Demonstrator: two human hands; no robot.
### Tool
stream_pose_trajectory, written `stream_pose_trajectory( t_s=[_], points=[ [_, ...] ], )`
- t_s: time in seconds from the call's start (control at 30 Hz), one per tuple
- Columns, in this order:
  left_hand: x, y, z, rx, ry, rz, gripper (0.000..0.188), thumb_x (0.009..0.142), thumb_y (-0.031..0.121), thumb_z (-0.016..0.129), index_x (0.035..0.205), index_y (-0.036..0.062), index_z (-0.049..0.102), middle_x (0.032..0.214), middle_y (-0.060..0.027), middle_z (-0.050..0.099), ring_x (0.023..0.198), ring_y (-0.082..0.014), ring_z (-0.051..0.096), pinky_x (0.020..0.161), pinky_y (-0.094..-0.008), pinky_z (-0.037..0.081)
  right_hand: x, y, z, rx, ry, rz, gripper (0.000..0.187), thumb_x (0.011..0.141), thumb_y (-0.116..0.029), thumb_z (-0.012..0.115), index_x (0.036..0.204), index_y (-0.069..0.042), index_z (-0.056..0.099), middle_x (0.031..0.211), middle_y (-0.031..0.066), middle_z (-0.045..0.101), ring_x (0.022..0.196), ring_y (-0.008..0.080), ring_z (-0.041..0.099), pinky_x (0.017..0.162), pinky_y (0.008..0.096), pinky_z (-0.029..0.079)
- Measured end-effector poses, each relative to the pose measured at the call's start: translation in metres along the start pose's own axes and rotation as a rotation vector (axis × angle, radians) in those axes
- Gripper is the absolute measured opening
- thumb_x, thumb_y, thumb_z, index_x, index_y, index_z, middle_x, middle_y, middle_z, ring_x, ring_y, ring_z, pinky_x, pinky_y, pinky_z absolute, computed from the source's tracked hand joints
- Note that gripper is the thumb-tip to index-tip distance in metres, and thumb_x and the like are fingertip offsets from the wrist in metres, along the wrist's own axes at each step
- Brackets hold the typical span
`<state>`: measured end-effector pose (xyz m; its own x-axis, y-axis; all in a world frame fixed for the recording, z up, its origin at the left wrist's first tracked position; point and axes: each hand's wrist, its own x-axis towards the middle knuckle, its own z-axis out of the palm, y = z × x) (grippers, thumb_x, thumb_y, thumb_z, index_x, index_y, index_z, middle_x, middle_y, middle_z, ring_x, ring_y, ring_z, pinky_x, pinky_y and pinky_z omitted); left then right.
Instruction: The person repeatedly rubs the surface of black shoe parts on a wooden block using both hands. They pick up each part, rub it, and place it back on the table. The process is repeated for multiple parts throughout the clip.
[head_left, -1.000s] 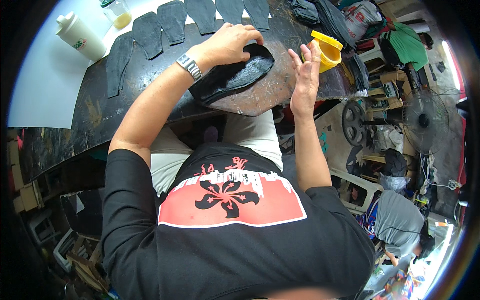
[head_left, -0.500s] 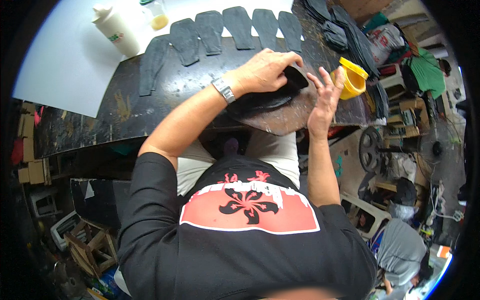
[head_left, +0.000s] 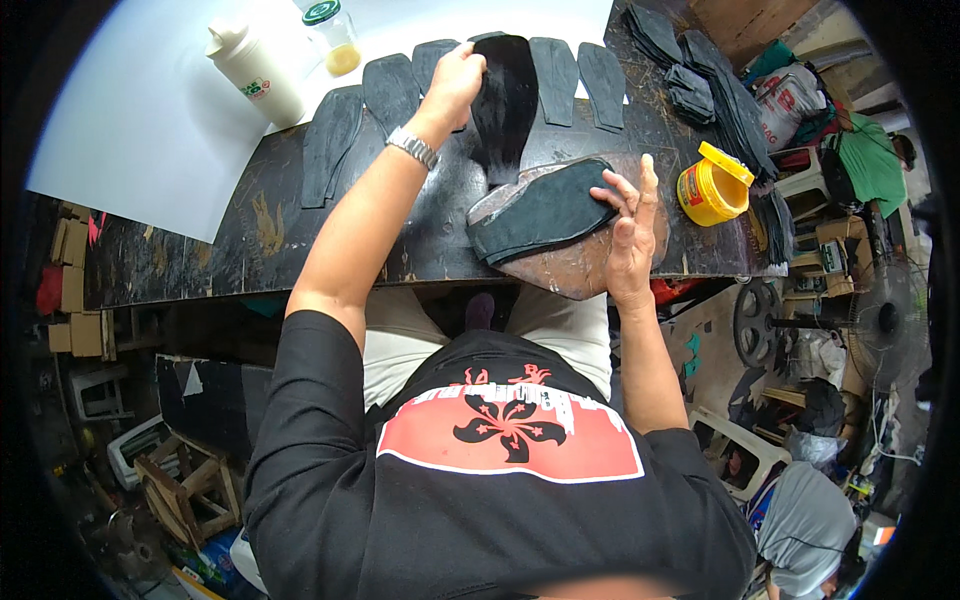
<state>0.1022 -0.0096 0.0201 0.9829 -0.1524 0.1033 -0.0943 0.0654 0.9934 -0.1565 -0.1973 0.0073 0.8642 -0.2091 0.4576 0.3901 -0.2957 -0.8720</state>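
Observation:
My left hand pinches the upper left edge of a glossy black cut piece, shaped like a tapered panel. It hangs in front of a row of matte dark pieces along the far side of the table. On a rounded brown board lies another matte dark piece, slanting up to the right. My right hand has its fingers stretched apart at the right end of that piece; whether the fingertips touch it I cannot tell.
An open yellow tub stands right of the board. Stacks of dark pieces lie at the far right. A cream bottle and a green-lidded jar stand at the far left, near a white sheet.
My left hand has lifted the glossy piece off the board and carried it away toward the far row. The matte piece on the board now shows. My right hand stays beside the board.

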Motion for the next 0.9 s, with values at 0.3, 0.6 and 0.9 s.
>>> stream_pose_trajectory(
  t_s=[0.3,0.6,0.9],
  points=[
    [0.062,-0.017,0.027,0.17,0.253,0.026,0.039,0.09,0.008,0.045,0.121,-0.0039,0.066,0.094,-0.0185,0.072,0.082,-0.0239,0.068,0.074,-0.0399,0.054,-0.002,0.002,-0.003,-0.036,-0.003,-0.006,0.096,0.096,-0.073,0.044,0.162,-0.006,0.021,0.138,0.0217,0.055,0.117,0.0272,0.06,0.107,0.0401,0.042],
    [0.097,-0.038,0.034,0.411,0.351,0.135,0.033,0.092,0.01,0.048,0.116,0.0027,0.069,0.117,-0.0266,0.069,0.114,-0.0398,0.065,0.1,-0.0437,0.049,-0.003,0.001,-0.003,-0.047,-0.017,0.017,0.099,0.096,-0.076,0.039,0.161,-0.005,0.019,0.135,0.0207,0.057,0.117,0.0274,0.06,0.107,0.0417,0.042],
    [0.113,-0.037,0.026,0.298,0.378,0.531,0.026,0.092,0.011,0.057,0.115,0.0047,0.068,0.112,-0.019,0.071,0.107,-0.0322,0.068,0.098,-0.0425,0.051,-0.004,0.0,-0.002,-0.022,-0.015,0.023,0.099,0.096,-0.075,0.04,0.162,-0.005,0.017,0.135,0.0215,0.057,0.116,0.0284,0.061,0.107,0.0437,0.042]
  ],
)
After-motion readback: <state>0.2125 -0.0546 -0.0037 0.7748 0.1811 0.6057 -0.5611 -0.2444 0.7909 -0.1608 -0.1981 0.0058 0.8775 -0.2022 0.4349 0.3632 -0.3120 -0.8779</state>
